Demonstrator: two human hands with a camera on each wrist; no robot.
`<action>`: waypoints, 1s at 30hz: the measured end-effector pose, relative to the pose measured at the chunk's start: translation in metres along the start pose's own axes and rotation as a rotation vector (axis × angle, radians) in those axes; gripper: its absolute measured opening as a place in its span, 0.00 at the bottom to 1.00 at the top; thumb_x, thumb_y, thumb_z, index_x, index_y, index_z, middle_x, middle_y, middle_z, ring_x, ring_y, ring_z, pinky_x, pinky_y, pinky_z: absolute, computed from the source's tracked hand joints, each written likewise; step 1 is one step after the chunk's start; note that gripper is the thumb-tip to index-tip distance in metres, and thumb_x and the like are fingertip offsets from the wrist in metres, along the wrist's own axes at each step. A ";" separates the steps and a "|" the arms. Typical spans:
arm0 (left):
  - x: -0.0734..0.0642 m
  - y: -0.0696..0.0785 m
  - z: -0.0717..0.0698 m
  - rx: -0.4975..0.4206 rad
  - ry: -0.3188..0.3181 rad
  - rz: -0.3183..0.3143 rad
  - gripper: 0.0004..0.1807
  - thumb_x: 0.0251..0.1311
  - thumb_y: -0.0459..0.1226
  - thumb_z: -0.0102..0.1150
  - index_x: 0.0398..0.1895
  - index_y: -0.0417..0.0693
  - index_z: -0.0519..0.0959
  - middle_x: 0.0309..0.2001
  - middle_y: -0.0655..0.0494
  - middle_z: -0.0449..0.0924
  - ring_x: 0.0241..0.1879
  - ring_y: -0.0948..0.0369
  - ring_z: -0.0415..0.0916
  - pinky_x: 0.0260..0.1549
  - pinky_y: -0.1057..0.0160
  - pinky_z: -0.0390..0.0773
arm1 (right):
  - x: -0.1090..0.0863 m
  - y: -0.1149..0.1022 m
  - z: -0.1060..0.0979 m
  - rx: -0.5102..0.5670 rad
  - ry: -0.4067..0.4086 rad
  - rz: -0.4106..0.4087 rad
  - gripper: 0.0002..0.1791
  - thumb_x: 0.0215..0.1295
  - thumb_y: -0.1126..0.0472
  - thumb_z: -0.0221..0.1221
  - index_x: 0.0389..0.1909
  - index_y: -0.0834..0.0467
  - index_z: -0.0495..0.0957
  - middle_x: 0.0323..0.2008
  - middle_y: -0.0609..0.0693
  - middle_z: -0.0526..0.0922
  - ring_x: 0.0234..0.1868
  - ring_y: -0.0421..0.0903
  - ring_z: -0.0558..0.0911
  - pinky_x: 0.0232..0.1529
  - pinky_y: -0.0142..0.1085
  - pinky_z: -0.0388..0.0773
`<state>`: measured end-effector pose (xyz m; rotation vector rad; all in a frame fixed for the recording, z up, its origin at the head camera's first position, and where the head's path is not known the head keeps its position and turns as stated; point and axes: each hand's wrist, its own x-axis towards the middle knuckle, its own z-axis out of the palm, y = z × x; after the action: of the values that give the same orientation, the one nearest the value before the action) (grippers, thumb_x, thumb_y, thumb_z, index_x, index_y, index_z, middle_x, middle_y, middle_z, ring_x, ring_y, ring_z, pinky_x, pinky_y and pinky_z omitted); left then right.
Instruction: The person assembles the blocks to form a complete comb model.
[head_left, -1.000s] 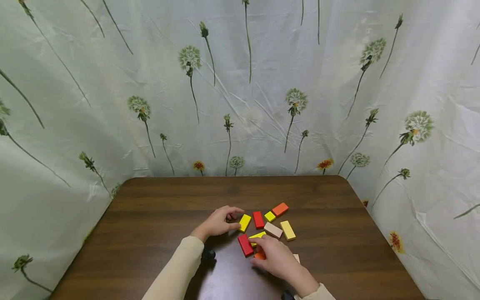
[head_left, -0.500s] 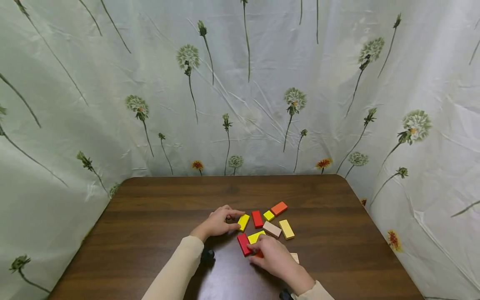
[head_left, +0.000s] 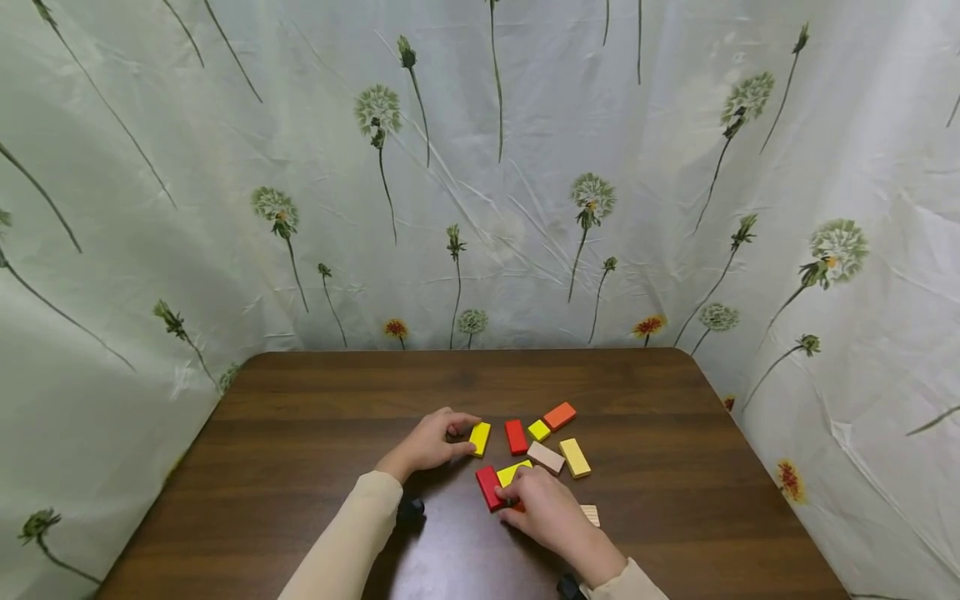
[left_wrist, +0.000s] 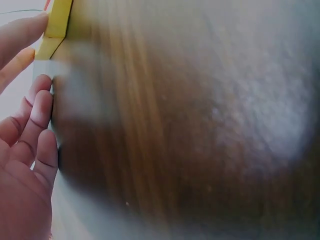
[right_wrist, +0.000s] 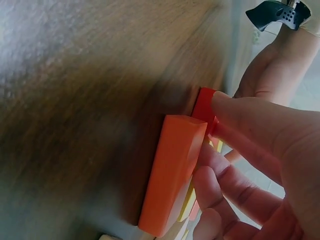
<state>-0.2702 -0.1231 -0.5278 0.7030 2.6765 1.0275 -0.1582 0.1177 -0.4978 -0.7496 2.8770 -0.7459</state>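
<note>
My left hand (head_left: 429, 442) pinches a yellow block (head_left: 480, 440) between thumb and index finger, on the left side of the group. In the left wrist view, fingertips meet that yellow block (left_wrist: 59, 20) at the top left, while the other fingers are loosely bent. The thumb and index finger of my right hand (head_left: 551, 512) pinch the near end of a red block (head_left: 487, 485). An orange block (right_wrist: 172, 170) lies beneath this hand, mostly hidden in the head view. Another yellow block (head_left: 512, 472) lies right beside the red one.
Farther back on the dark wooden table (head_left: 315, 417) lie a second red block (head_left: 516, 437), a small yellow block (head_left: 538, 431) and an orange block (head_left: 559, 416). A pinkish block (head_left: 546, 458), a pale yellow block (head_left: 575, 458) and a light wooden block (head_left: 591, 515) lie to the right.
My left hand has closed on the yellow block and moved it slightly left, away from the others. The right thumb and index finger have drawn together at the red block's near end.
</note>
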 end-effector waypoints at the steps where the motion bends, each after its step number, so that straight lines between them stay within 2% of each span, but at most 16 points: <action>1: 0.000 0.000 -0.001 0.003 0.003 0.003 0.25 0.67 0.43 0.74 0.67 0.53 0.84 0.44 0.55 0.77 0.43 0.60 0.71 0.45 0.58 0.75 | 0.000 0.000 0.000 -0.007 0.002 0.002 0.15 0.59 0.59 0.79 0.48 0.55 0.94 0.33 0.45 0.84 0.30 0.35 0.70 0.31 0.29 0.68; 7: -0.002 0.000 -0.004 -0.003 0.016 -0.015 0.25 0.67 0.44 0.74 0.66 0.54 0.84 0.43 0.54 0.77 0.43 0.60 0.71 0.45 0.60 0.74 | 0.002 -0.004 0.000 -0.088 0.014 0.015 0.13 0.57 0.59 0.80 0.44 0.52 0.95 0.33 0.47 0.86 0.33 0.41 0.75 0.32 0.32 0.70; 11: -0.004 -0.004 -0.008 -0.005 0.051 -0.030 0.24 0.65 0.43 0.76 0.64 0.52 0.85 0.43 0.53 0.77 0.43 0.59 0.71 0.45 0.58 0.74 | 0.004 -0.007 0.002 -0.127 0.014 0.002 0.11 0.58 0.61 0.79 0.42 0.52 0.95 0.31 0.47 0.87 0.33 0.42 0.77 0.33 0.35 0.75; 18: -0.004 -0.019 -0.013 0.016 0.070 -0.063 0.25 0.65 0.43 0.75 0.65 0.53 0.85 0.44 0.55 0.78 0.44 0.60 0.71 0.48 0.56 0.75 | 0.008 -0.007 0.001 -0.097 0.017 0.001 0.08 0.59 0.65 0.78 0.39 0.55 0.95 0.34 0.48 0.92 0.36 0.45 0.85 0.41 0.41 0.82; 23: -0.006 -0.025 -0.019 0.010 0.083 -0.112 0.25 0.65 0.43 0.76 0.65 0.55 0.85 0.44 0.56 0.78 0.45 0.58 0.72 0.49 0.55 0.76 | 0.008 -0.005 0.000 -0.082 0.009 0.002 0.08 0.60 0.66 0.77 0.40 0.55 0.95 0.36 0.48 0.93 0.39 0.46 0.85 0.44 0.43 0.83; 30: -0.011 -0.034 -0.029 -0.002 0.133 -0.161 0.25 0.65 0.43 0.76 0.65 0.54 0.85 0.46 0.53 0.80 0.46 0.57 0.74 0.51 0.53 0.78 | 0.008 -0.006 0.001 -0.090 0.011 -0.014 0.07 0.60 0.67 0.76 0.39 0.56 0.94 0.36 0.47 0.93 0.39 0.46 0.86 0.45 0.42 0.84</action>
<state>-0.2831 -0.1676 -0.5291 0.4239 2.7894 1.0687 -0.1629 0.1091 -0.4955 -0.7793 2.9348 -0.6282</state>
